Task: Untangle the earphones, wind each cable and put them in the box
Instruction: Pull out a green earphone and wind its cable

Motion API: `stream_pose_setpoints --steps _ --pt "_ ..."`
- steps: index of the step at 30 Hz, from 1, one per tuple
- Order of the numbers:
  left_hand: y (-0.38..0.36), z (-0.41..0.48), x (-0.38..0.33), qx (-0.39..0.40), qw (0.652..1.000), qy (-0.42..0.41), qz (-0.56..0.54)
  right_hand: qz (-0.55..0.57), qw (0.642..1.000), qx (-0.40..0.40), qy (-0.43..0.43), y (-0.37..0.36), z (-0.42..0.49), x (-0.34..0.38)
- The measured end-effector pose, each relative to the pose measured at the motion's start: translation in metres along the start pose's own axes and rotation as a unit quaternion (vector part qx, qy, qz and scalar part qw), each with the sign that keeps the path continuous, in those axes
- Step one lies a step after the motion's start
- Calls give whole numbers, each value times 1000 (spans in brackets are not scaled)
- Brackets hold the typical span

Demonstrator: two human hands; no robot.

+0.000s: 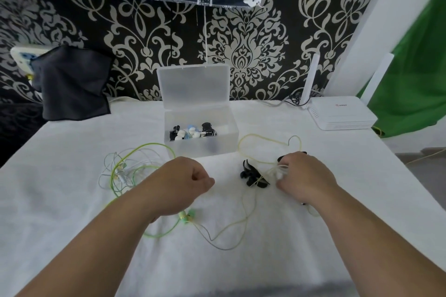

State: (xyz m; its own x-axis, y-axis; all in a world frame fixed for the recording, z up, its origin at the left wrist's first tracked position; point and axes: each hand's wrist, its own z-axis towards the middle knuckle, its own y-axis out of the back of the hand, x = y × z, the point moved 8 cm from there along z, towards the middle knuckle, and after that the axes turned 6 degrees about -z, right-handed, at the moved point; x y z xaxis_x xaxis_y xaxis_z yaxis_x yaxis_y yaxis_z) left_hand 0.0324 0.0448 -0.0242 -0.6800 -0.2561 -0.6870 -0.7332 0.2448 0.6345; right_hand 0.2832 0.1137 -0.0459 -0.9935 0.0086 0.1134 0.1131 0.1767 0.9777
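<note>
My right hand [306, 176] pinches the yellow cable [246, 219] beside its black buds [253, 177], right of the box [217, 144]. My left hand [185, 181] is curled; holding anything, I cannot tell. The cable looks light, limp and snag-prone, so I'd grip near the buds.

White router [342, 113] far right, dark cloth [72, 87] back left

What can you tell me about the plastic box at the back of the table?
The box is a rectangular tub of frosted, see-through plastic. It stands on the white cloth, close to the patterned wall. Its lid is open and stands upright along the back edge. Inside lie earphones in black, white and blue.
</note>
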Motion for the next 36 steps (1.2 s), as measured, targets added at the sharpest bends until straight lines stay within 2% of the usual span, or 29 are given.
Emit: stream_pose_setpoints --steps 2,4,7,9,12,15,19,22,24,26,30,33,36 --pt "3 1 -1 -18 1000 -7 -18 33 999 12 7 10 0 1" --pt "11 0 -7 -60 997 -25 -51 127 991 33 9 28 -6 3" --pt "26 -3 -15 -147 975 -70 -152 347 933 92 20 52 -24 15" --pt "30 -7 -22 -164 953 -100 -233 415 900 121 58 64 -36 31" --pt "17 -13 -38 -79 931 -149 -325 385 900 167 120 68 -54 57" --pt "-3 -19 -50 10 930 -161 -329 271 925 181 193 65 -62 77" --pt "-11 -17 -44 14 939 -131 -319 190 947 157 204 62 -59 84" --pt "-10 -18 -41 27 932 -120 -340 184 952 142 201 61 -56 88" --pt "-8 -17 -38 13 933 -112 -343 184 952 132 205 62 -54 91" --pt "-1 -15 -31 -34 930 -98 -352 202 948 115 218 67 -54 94" --pt "15 -8 -7 -126 896 -42 -424 303 919 68 245 91 -56 98" --pt "21 -7 -1 -139 868 -35 -475 314 902 100 279 95 -64 105" --pt "24 -10 -7 -133 863 -66 -483 269 908 144 287 85 -69 110"
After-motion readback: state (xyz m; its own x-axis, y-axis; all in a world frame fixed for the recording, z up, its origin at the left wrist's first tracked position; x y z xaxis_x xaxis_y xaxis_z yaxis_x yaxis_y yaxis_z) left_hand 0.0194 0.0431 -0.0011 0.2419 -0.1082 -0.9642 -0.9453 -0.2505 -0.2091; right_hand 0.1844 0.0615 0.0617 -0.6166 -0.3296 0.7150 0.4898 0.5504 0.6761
